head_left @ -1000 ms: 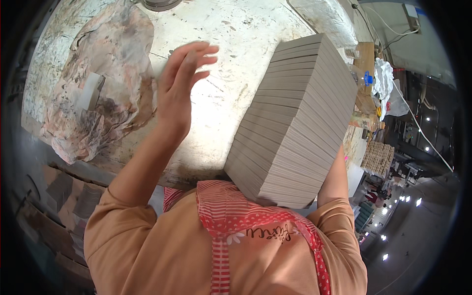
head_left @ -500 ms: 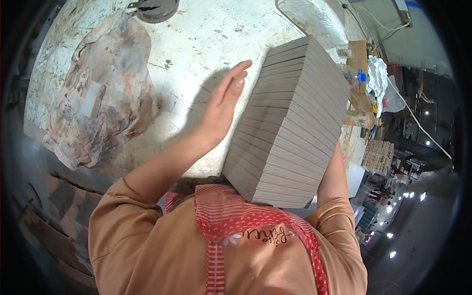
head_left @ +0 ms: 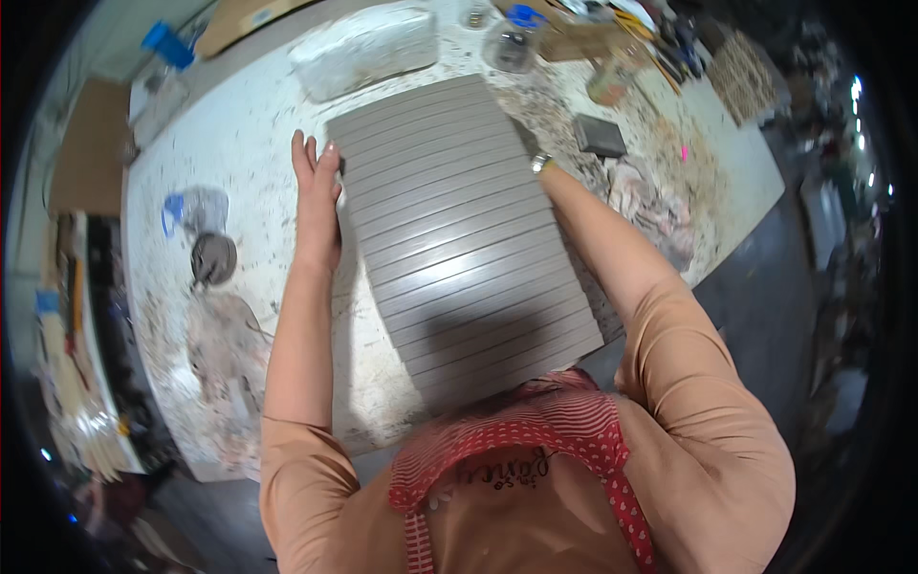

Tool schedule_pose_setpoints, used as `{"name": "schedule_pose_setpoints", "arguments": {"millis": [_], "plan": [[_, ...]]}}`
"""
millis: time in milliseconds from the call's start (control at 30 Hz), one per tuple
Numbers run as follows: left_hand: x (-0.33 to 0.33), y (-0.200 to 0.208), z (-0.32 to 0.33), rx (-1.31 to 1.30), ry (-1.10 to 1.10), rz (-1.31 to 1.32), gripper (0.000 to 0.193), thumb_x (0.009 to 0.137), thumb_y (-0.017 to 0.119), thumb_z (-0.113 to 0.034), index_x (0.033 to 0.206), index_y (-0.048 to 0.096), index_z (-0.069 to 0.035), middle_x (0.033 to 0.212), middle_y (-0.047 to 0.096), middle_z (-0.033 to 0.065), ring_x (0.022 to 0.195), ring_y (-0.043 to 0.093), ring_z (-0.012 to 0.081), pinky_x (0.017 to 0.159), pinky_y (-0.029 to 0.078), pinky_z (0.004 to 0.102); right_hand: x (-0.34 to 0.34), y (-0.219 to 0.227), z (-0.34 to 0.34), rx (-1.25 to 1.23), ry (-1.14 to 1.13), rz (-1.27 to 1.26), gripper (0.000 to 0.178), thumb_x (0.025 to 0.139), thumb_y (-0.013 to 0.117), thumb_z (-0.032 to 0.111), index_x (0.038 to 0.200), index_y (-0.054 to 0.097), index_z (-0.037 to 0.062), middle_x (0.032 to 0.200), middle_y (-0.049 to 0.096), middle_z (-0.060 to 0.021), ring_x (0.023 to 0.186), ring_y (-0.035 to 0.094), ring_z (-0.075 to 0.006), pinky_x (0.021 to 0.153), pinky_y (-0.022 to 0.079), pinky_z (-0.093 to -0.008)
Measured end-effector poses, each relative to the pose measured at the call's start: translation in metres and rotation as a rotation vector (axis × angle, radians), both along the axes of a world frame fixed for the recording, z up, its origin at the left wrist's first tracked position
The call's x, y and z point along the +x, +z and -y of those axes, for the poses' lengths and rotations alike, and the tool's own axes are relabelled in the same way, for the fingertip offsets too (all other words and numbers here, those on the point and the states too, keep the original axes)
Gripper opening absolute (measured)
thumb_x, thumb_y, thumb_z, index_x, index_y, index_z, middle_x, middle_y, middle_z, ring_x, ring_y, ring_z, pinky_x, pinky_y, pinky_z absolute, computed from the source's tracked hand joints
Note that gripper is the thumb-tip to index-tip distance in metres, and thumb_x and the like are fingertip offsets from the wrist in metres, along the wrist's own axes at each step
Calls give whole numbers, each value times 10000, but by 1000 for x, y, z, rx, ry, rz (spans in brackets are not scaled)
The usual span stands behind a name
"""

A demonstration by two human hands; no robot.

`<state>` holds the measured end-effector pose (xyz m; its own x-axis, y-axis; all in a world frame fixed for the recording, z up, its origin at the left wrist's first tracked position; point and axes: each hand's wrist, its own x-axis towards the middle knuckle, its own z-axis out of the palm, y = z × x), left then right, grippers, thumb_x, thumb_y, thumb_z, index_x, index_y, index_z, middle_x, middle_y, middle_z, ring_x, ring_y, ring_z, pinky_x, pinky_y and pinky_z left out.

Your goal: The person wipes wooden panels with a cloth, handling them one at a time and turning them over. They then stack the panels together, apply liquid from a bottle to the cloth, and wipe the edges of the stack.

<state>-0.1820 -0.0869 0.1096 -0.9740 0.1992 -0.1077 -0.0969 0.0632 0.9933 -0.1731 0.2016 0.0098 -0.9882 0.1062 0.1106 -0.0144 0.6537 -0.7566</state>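
Observation:
A large stack of grey boards (head_left: 459, 230), marked by many parallel seams, stands in front of my body on the white table (head_left: 373, 373). My left hand (head_left: 317, 206) is along its left side, fingers stretched out and fingertips close to the far left corner. Whether those fingertips press on the stack I cannot tell. My right forearm (head_left: 598, 225) reaches along the right side, with a wristwatch (head_left: 541, 163) at the wrist. The stack hides my right hand. The near end of the stack is close against my red patterned apron (head_left: 507, 416).
A white wrapped block (head_left: 363, 53) lies beyond the stack. To the right are a small dark grey block (head_left: 600, 136), a crumpled cloth (head_left: 650, 206) and a clear jar (head_left: 512, 48). At left are a round dark object (head_left: 213, 258) and a stained plastic sheet (head_left: 225, 344).
The view has swung, so the stack appears more square-on and the table's right side shows. My left hand is now nearer the stack's far left corner, and my right wrist has come into view.

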Motion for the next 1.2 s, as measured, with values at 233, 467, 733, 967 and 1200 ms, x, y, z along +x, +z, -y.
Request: {"name": "schedule_pose_setpoints", "arguments": {"millis": [233, 467, 733, 967, 1200], "plan": [[-29, -12, -10, -13, -113, 295, 637, 897, 569, -431, 1382, 383, -63, 1291, 516, 117, 1142, 526, 243, 944, 451, 351, 27, 27, -33, -320, -151, 16, 406, 950, 460, 300, 1267, 529, 56, 1323, 512, -158, 1186, 518, -301, 978, 422, -347], [-4, 3, -29, -141, 58, 319, 786, 816, 566, -596, 1361, 425, -46, 1261, 526, 161, 1069, 564, 296, 851, 497, 398, 82, 9, -54, -1384, -213, -122, 305, 940, 566, 278, 1169, 593, 78, 1125, 630, -41, 1048, 576, -114, 875, 486, -295], [-29, -14, 0, -245, 0, 207, 716, 845, 525, -574, 1313, 467, -35, 1192, 558, 142, 1034, 578, 270, 846, 488, 395, 121, -9, -68, -1513, -193, -219, 345, 958, 525, 266, 1179, 578, 7, 1126, 648, -121, 943, 639, -162, 810, 528, -302], [-18, -7, -21, -362, 60, 153, 745, 828, 529, -603, 1298, 476, -28, 1147, 578, 139, 974, 609, 264, 804, 521, 380, 147, -17, -67, -1643, -214, -182, 352, 915, 606, 310, 1112, 611, 19, 1034, 655, -71, 951, 616, -150, 781, 512, -280], [-39, -11, 8, -367, 73, 91, 668, 886, 504, -543, 1284, 494, -7, 1135, 589, 143, 940, 625, 242, 804, 518, 340, 128, -9, -56, -1491, -209, -62, 339, 921, 594, 336, 1086, 621, 42, 1027, 642, -43, 917, 600, -124, 765, 501, -269]]}}
